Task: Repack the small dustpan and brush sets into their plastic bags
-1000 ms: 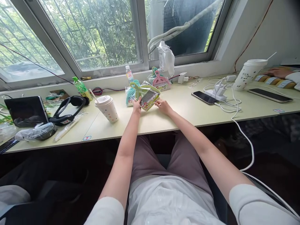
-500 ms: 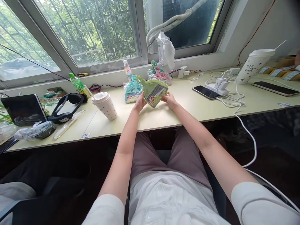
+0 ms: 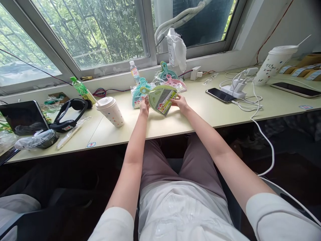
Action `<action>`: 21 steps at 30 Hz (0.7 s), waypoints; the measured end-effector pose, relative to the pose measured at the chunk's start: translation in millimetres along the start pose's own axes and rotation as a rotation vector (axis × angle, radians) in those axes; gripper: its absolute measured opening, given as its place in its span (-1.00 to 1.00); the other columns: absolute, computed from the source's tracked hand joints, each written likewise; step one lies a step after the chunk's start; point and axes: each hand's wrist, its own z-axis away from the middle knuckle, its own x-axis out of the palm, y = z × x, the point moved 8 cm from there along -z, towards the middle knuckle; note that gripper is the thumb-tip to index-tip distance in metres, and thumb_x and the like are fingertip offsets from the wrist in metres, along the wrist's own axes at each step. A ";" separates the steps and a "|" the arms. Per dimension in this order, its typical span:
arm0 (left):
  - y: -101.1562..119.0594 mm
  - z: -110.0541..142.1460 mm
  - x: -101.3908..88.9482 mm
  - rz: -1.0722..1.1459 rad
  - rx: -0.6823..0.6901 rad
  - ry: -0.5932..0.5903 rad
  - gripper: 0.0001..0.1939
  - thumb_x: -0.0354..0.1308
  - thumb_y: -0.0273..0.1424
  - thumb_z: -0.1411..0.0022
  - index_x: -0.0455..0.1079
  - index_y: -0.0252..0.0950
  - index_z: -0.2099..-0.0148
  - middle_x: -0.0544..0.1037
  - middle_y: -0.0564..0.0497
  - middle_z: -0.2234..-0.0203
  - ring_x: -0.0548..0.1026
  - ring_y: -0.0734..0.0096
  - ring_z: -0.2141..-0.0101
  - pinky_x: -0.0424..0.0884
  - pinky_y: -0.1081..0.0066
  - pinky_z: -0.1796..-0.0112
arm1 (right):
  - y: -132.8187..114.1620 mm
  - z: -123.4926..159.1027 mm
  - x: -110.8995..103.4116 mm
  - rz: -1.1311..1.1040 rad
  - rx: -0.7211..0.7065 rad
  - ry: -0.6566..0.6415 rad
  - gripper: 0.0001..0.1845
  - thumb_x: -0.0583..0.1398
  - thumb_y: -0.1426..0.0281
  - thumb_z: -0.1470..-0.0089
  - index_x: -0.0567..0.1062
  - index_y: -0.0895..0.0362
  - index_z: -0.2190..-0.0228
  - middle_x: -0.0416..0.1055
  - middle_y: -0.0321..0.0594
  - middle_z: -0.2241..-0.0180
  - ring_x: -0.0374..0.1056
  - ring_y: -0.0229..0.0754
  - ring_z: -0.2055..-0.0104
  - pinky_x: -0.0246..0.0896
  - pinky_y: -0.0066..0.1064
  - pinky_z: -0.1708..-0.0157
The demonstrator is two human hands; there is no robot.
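1. Green dustpan set [image 3: 157,100] between my two hands, tilted over the desk [image 3: 198,115].
2. Long axis slants: handle upper left, beside my left hand [image 3: 144,106], gripping there; wide end lower right, its edge pinched by my right hand [image 3: 181,102].
3. Teal set [image 3: 136,96] just behind; cup [image 3: 110,112], phone [image 3: 220,95] well apart either side.

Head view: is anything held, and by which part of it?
A green dustpan set: the right hand holds its right edge, at the printed card; the left hand is near its handle, grip unclear.
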 end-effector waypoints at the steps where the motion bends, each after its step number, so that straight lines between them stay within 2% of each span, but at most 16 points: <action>1: 6.7 1.0 -2.4 -0.038 0.051 0.026 -0.55 -0.08 -0.14 -0.51 0.47 -0.30 -0.14 0.65 -0.16 0.13 0.61 0.21 0.01 0.50 0.26 -0.05 | -1.6 0.7 -0.5 0.005 -0.001 0.005 -0.55 0.51 0.48 0.18 0.46 0.12 0.28 0.58 -0.24 0.37 0.56 -0.13 0.32 0.56 -0.06 0.04; 4: 34.9 12.5 -11.3 -0.153 0.302 0.143 -0.56 -0.01 -0.15 -0.49 0.38 -0.25 -0.25 0.57 -0.18 -0.07 0.55 0.24 -0.09 0.42 0.26 -0.14 | -7.6 2.1 -4.2 0.020 -0.013 0.017 -0.57 0.51 0.48 0.18 0.48 0.12 0.27 0.59 -0.25 0.37 0.56 -0.12 0.31 0.55 -0.05 0.04; 6: 50.5 25.1 -16.9 -0.214 0.455 0.224 -0.57 0.10 -0.16 -0.44 0.36 -0.21 -0.25 0.46 -0.15 -0.20 0.39 0.25 -0.25 0.28 0.25 -0.26 | -11.8 3.5 -4.6 0.036 -0.022 -0.009 -0.58 0.51 0.47 0.18 0.51 0.14 0.26 0.59 -0.23 0.37 0.56 -0.11 0.30 0.55 -0.05 0.05; 8: 59.0 34.7 -16.5 -0.328 0.548 0.235 -0.60 0.26 -0.17 -0.32 0.45 -0.17 -0.14 0.40 -0.10 -0.27 0.16 0.19 -0.39 0.15 0.15 -0.34 | -15.6 5.7 -1.5 0.066 -0.030 -0.072 -0.56 0.51 0.45 0.20 0.54 0.15 0.24 0.61 -0.20 0.36 0.56 -0.08 0.28 0.56 -0.06 0.08; 10: 61.2 38.2 -11.2 -0.492 0.598 0.195 -0.68 0.40 -0.20 -0.18 0.53 -0.18 0.06 0.44 -0.10 -0.23 0.05 0.08 -0.42 0.08 -0.02 -0.36 | -18.5 8.6 3.1 0.107 -0.035 -0.140 -0.53 0.53 0.42 0.24 0.56 0.16 0.23 0.63 -0.17 0.34 0.56 -0.06 0.27 0.57 -0.08 0.12; 12: 56.1 33.9 -7.2 -0.606 0.568 0.144 -0.77 0.47 -0.26 -0.09 0.54 -0.19 0.25 0.53 -0.12 -0.10 0.10 0.02 -0.39 0.03 -0.14 -0.36 | -20.1 11.1 6.7 0.143 -0.037 -0.189 -0.50 0.54 0.40 0.26 0.58 0.16 0.21 0.64 -0.15 0.34 0.56 -0.04 0.26 0.58 -0.10 0.17; 15: 49.4 24.0 -7.5 -0.673 0.495 0.145 -0.78 0.48 -0.34 -0.06 0.47 -0.19 0.43 0.61 -0.09 0.10 0.22 0.02 -0.31 0.05 -0.18 -0.33 | -20.1 12.6 8.6 0.162 -0.030 -0.211 -0.48 0.54 0.40 0.28 0.59 0.16 0.20 0.64 -0.14 0.33 0.56 -0.04 0.26 0.57 -0.14 0.21; 21: 61.8 23.2 -18.2 -0.723 0.532 0.306 -0.79 0.39 -0.31 -0.16 0.43 -0.22 0.41 0.62 -0.12 0.21 0.47 0.09 -0.11 0.21 0.12 -0.26 | -23.6 8.7 3.6 0.104 -0.055 -0.179 -0.45 0.55 0.38 0.29 0.59 0.15 0.19 0.65 -0.17 0.34 0.56 -0.05 0.27 0.57 -0.13 0.19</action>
